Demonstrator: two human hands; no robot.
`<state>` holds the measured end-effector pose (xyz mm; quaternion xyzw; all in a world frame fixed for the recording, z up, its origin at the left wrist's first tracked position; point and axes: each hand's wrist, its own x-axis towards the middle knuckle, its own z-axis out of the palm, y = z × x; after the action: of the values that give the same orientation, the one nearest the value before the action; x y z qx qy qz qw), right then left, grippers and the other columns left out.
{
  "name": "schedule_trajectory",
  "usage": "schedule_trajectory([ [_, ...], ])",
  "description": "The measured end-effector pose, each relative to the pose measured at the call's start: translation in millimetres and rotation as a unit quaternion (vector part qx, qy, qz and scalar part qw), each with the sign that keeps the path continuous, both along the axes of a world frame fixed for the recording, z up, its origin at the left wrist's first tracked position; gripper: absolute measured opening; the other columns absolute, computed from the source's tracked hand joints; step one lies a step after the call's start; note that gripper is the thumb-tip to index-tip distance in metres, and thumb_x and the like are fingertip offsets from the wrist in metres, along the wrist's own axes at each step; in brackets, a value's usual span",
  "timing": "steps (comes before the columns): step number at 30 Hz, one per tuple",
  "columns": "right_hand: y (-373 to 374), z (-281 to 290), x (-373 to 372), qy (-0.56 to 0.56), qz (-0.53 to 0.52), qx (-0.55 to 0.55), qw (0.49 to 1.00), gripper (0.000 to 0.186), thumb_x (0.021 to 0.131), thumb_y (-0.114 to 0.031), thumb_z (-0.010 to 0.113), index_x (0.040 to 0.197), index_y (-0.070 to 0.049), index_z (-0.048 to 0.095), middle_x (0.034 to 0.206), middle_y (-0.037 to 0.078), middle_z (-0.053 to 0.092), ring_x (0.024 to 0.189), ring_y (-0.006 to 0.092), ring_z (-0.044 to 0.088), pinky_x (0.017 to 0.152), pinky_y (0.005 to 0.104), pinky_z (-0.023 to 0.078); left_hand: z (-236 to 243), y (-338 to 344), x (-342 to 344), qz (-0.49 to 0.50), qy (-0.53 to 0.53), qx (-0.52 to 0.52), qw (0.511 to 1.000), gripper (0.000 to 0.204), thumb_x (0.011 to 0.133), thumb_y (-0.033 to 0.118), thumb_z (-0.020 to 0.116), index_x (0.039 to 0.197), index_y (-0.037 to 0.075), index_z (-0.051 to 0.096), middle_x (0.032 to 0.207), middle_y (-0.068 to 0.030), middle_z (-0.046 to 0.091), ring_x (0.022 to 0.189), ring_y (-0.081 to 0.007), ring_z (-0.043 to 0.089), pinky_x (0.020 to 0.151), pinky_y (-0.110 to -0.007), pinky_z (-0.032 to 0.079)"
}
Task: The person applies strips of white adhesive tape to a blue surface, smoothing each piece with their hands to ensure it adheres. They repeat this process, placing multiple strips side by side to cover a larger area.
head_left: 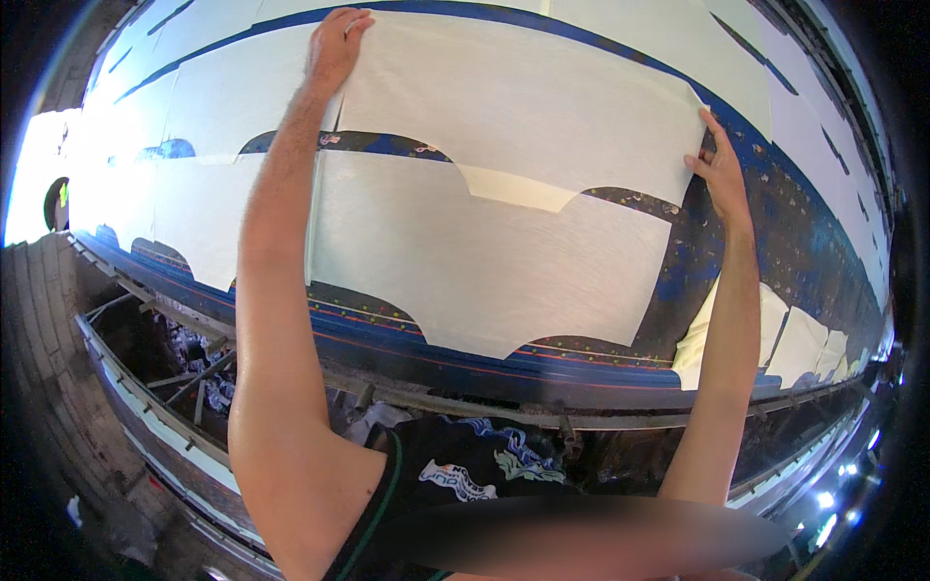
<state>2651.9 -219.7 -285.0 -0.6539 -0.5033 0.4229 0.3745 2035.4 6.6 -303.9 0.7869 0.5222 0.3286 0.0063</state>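
Note:
A large white cut fabric panel [523,92] lies across the far part of the long table, its near edge curved. At its far left corner my left hand [336,46] is closed, fingertips pinched on the fabric edge. My right hand [720,169] is at the panel's far right corner, index finger stretched along the edge and thumb spread apart from it. That corner looks slightly creased. Nearer me a second white panel [494,252] of similar shape lies flat. A cream strip [513,187] shows between the two panels.
The dark blue, paint-spotted table [765,213] carries more white panels at left and along the far side. Crumpled cream pieces [794,339] lie at the near right. A metal rail [620,420] runs along the near edge. Brick paving [48,349] is at left.

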Motion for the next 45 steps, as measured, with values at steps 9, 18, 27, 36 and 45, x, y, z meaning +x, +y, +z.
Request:
schedule_trajectory([
  [9,23,-12,11,0.011,-0.013,0.024,1.0,0.089,0.089,0.011,0.072,0.169,-0.013,0.042,0.159,0.012,0.055,0.119,0.0232,0.066,0.11,0.0368,0.053,12,19,0,-0.006,0.049,0.016,0.999,0.033,0.107,0.033,0.069,0.124,0.007,0.079,0.127,-0.014,0.075,0.119,-0.0338,0.072,0.103,-0.045,0.057],
  [18,19,-2,15,-0.03,-0.001,-0.08,0.996,0.087,0.093,0.001,0.073,0.17,-0.023,0.042,0.123,0.01,0.066,0.097,0.0167,0.062,0.092,0.0327,0.054,22,-20,43,0.058,0.184,0.08,0.978,0.043,0.111,0.034,0.062,0.149,0.016,0.065,0.148,-0.0097,0.063,0.136,-0.0329,0.061,0.112,-0.052,0.05],
  [27,15,18,23,-0.088,0.026,-0.092,0.992,0.097,0.082,0.003,0.073,0.171,-0.019,0.04,0.157,0.012,0.056,0.113,0.0204,0.063,0.1,0.0348,0.053,-14,-43,59,-0.066,0.172,-0.148,0.972,0.076,0.117,0.053,0.035,0.171,-0.001,0.027,0.181,-0.0219,0.019,0.169,-0.0353,0.014,0.137,-0.054,0.011],
  [36,45,-37,37,-0.193,0.088,0.022,0.977,0.103,0.077,-0.01,0.077,0.171,-0.007,0.035,0.174,0.02,0.036,0.161,0.0342,0.035,0.131,0.0406,0.032,-42,-70,233,-0.072,0.291,-0.04,0.953,0.083,0.114,0.057,0.038,0.166,-0.008,0.032,0.177,-0.0267,0.026,0.167,-0.0424,0.018,0.134,-0.063,0.014],
  [45,41,-23,26,-0.167,0.062,0.014,0.984,0.107,0.076,-0.01,0.076,0.172,-0.009,0.032,0.176,0.021,0.031,0.163,0.0348,0.032,0.13,0.0418,0.035,-47,-111,460,-0.29,0.267,0.012,0.919,0.074,0.112,0.05,0.045,0.162,-0.004,0.044,0.172,-0.0197,0.041,0.162,-0.0374,0.034,0.129,-0.062,0.027],
])
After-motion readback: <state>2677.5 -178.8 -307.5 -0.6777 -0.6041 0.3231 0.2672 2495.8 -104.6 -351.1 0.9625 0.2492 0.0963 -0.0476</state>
